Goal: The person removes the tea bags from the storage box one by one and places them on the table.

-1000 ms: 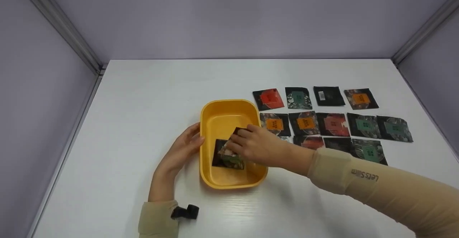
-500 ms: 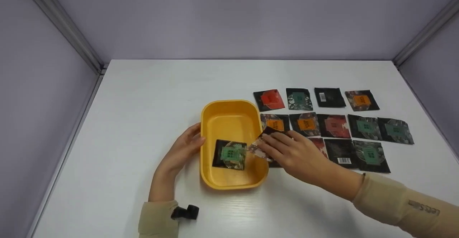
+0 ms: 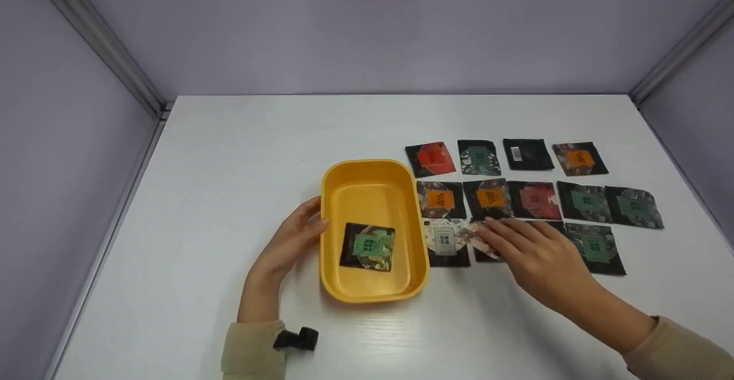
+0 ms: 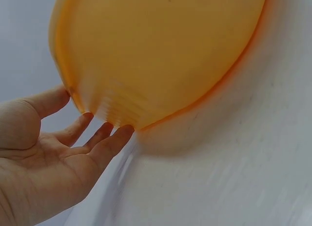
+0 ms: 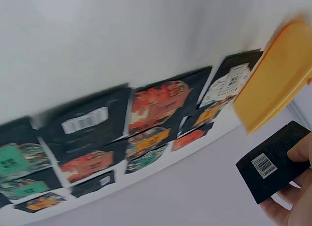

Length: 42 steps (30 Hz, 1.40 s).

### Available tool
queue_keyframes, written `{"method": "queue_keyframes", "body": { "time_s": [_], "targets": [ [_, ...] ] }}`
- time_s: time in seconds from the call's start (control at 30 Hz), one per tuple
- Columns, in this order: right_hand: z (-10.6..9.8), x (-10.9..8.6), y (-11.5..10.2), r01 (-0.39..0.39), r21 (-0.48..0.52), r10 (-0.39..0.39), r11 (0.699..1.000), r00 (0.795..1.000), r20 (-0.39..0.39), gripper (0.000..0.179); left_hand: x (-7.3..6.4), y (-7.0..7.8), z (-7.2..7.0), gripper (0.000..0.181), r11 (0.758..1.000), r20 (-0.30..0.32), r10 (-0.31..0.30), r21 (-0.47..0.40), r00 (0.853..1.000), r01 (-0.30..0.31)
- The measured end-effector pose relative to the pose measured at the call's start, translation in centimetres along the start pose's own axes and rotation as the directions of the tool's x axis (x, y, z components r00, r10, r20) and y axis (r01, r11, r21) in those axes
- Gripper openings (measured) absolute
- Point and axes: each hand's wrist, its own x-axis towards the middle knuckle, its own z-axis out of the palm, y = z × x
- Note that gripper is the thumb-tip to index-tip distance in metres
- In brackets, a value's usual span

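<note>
A yellow tray [image 3: 367,165] stands at the middle of the table, with one green-labelled black sachet [image 3: 368,247] lying flat inside. My left hand [image 3: 292,236] holds the tray's left side, thumb at the rim and fingertips against the outer wall, as the left wrist view shows. To the right of the tray, my right hand [image 3: 542,259] reaches over the nearest row of sachets. It pinches a black sachet [image 5: 275,162] between thumb and fingers; its barcoded back faces the right wrist camera, and pale floral print shows in the head view.
Several sachets lie in rows right of the tray, among them a white-labelled one [image 3: 445,242] beside its wall, an orange-labelled one [image 3: 440,199] and a barcoded one [image 3: 527,154] at the back. Lilac panels [image 3: 390,30] enclose the white table [image 3: 241,139].
My right hand has lifted a sachet out of the tray and carried it right, over the front row. The green-labelled sachet stays inside. My left hand and the tray have not moved.
</note>
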Motion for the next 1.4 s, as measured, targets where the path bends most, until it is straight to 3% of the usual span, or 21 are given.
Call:
{"method": "queue_keyframes", "body": {
  "time_s": [0.17, 0.3, 0.4, 0.5, 0.67, 1.0, 1.4],
  "targets": [
    [-0.4, -2.8, 1.9, -0.099, -0.006, 0.099, 0.995, 0.995, 0.01, 0.034, 0.2, 0.0, 0.0, 0.058, 1.0, -0.003, -0.006, 0.027, 1.0, 0.006],
    [-0.6, -5.2, 3.6, -0.185, -0.028, 0.186, 0.982, 0.982, 0.028, 0.048, 0.3, 0.1, -0.1, 0.059, 1.0, -0.004, -0.002, 0.026, 1.0, 0.002],
    [-0.6, -7.1, 4.8, -0.224, -0.065, 0.226, 0.972, 0.974, 0.024, 0.033, 0.2, 0.2, -0.1, 0.059, 1.0, -0.004, -0.001, 0.018, 1.0, 0.001],
    [-1.0, -8.8, 6.2, -0.256, -0.105, 0.26, 0.961, 0.965, 0.024, 0.032, 0.2, 0.2, -0.2, 0.059, 1.0, 0.004, -0.006, -0.001, 1.0, 0.006],
    [-1.7, -11.0, 8.2, -0.324, -0.157, 0.337, 0.933, 0.94, 0.059, 0.052, 0.2, 0.1, -0.2, 0.061, 1.0, 0.002, -0.016, -0.015, 1.0, 0.016],
    [-2.4, -14.8, 11.0, -0.394, -0.24, 0.427, 0.887, 0.898, 0.102, 0.048, 0.2, 0.0, 0.0, 0.062, 0.999, -0.02, -0.029, 0.026, 0.999, 0.03],
    [-2.7, -17.0, 13.3, -0.448, -0.318, 0.515, 0.835, 0.84, 0.168, 0.037, 0.0, 0.1, 0.0, 0.062, 0.999, -0.024, -0.035, 0.039, 0.999, 0.036]
  ]
}}
